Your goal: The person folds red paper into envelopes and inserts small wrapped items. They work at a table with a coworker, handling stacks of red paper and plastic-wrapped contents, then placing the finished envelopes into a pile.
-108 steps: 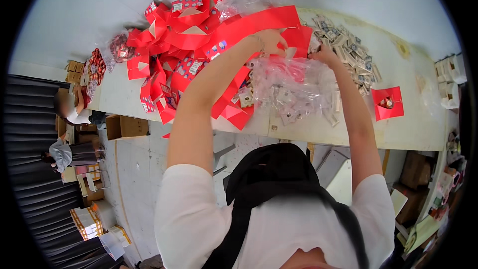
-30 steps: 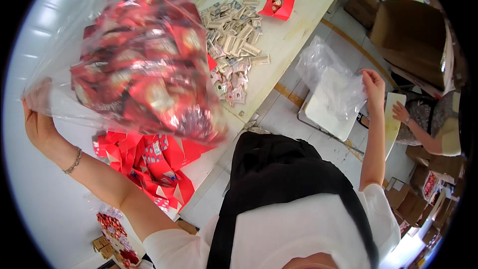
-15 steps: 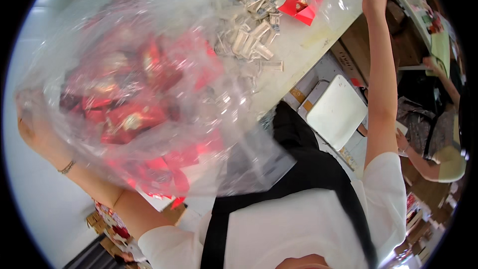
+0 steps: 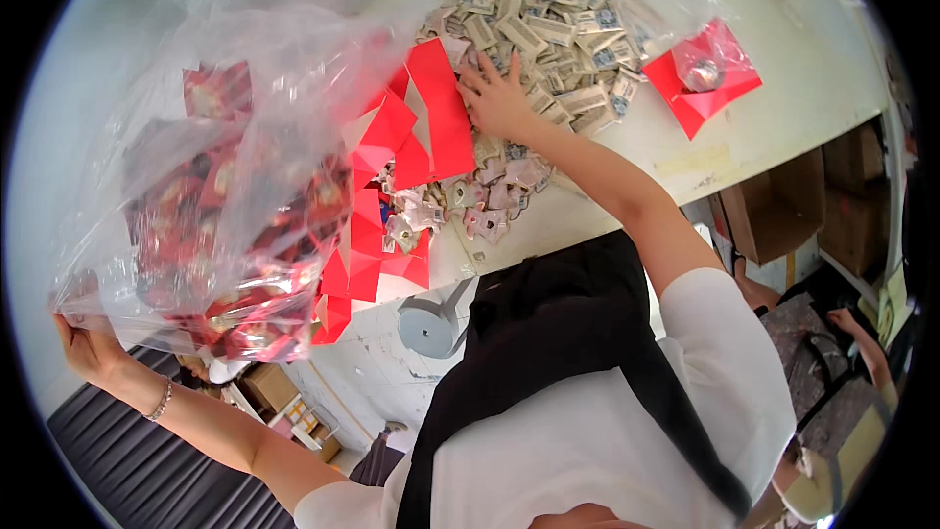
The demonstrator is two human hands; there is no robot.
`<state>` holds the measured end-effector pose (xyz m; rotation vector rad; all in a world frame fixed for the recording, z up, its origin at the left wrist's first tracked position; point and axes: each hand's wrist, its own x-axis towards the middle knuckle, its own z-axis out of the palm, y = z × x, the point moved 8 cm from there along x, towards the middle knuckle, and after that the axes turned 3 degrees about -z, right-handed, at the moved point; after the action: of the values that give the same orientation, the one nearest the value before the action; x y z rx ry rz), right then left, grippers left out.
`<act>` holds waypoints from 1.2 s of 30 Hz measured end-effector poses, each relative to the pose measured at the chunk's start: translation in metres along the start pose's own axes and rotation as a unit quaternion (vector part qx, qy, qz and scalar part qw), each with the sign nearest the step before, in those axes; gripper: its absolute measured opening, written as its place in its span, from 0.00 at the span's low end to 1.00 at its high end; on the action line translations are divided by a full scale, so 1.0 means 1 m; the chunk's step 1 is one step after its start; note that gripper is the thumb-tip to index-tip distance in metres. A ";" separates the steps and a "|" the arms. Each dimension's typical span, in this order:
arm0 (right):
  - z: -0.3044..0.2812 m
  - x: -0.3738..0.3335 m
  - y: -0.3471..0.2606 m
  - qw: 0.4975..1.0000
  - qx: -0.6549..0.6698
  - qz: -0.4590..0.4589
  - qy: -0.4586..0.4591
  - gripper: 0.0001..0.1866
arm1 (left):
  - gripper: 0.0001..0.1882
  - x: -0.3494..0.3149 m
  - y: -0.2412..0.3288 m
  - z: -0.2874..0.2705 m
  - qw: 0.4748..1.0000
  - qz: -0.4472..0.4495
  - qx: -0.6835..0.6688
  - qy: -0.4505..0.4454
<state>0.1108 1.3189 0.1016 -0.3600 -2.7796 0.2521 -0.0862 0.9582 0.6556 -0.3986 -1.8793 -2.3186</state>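
At the far left my left hand (image 4: 93, 341) is closed on the edge of a large clear plastic bag (image 4: 127, 167). Many red packets (image 4: 264, 206) with shiny contents show through the film. My right hand (image 4: 499, 100) reaches across the table, fingers spread, at the right edge of folded red card pieces (image 4: 439, 108). Beyond its fingers spreads a heap of small flat beige packets (image 4: 548, 34). Small clear-wrapped pieces (image 4: 490, 206) lie nearer to me, some among the red cards.
On the right of the white table (image 4: 798, 69) sits an opened red card with a clear-wrapped round thing (image 4: 703, 71). A grey stool (image 4: 428, 330) stands below the table's front edge. Cardboard boxes (image 4: 774, 206) and another person (image 4: 832, 372) are at the right.
The plastic bag has swung left and away from me, uncovering the red cards and more of the heaps. My right hand has come from the far right to the red cards.
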 end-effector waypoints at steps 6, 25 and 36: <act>0.025 -0.010 0.037 0.997 -0.006 -0.011 -0.075 0.36 | 0.19 -0.022 -0.020 -0.007 0.999 -0.013 0.005 0.041; -0.163 -0.041 -0.012 0.590 0.796 0.026 -0.135 0.71 | 0.07 -0.303 -0.212 0.262 0.769 -0.331 -0.109 -0.536; -0.296 -0.178 0.126 0.580 0.768 0.184 0.200 0.61 | 0.08 -0.393 -0.248 0.297 0.692 -0.105 -0.177 -0.692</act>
<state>0.4016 1.4286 0.2979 -0.3720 -1.1339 2.0626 0.2600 1.2760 0.3676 -2.7203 -1.6910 -2.6622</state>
